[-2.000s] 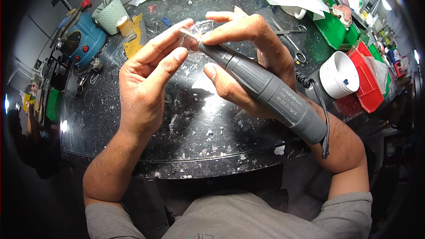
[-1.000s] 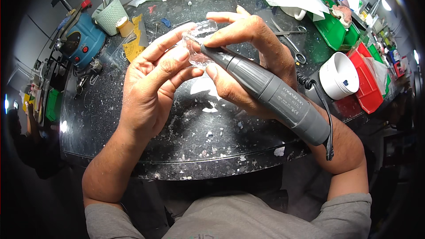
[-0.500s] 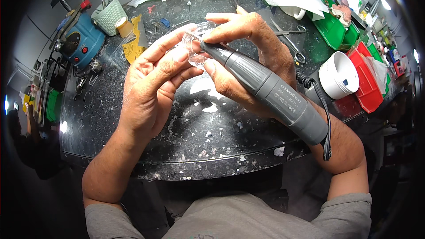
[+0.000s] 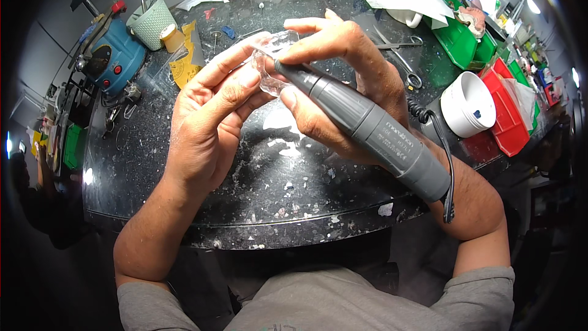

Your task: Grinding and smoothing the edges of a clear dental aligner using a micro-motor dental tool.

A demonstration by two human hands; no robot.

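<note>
My left hand (image 4: 205, 116) pinches a clear plastic dental tray (image 4: 269, 84) between thumb and fingers, above the middle of the bench. The tray is thin, see-through and curved like a dental arch; part of it is behind my fingers. Wrapped around a dark grey rotary handpiece (image 4: 361, 119), my right hand (image 4: 378, 79) angles its narrow nose up and left to the tray. The handpiece's tip is hard to make out against the plastic. Its thick rear end lies over my right forearm, and a black cord (image 4: 442, 147) comes off it.
White shavings dot the black bench (image 4: 245, 208). To the left stand a blue machine (image 4: 116, 55) and a pale green woven cup (image 4: 153, 24) of tools. At right are scissors (image 4: 401, 58), a white tub (image 4: 468, 107), a red bin (image 4: 505, 110) and a green bin (image 4: 456, 40).
The handpiece's rear end and its cord have shifted slightly to the left, and its body has rolled a little. My left hand and the clear tray stay almost in place.
</note>
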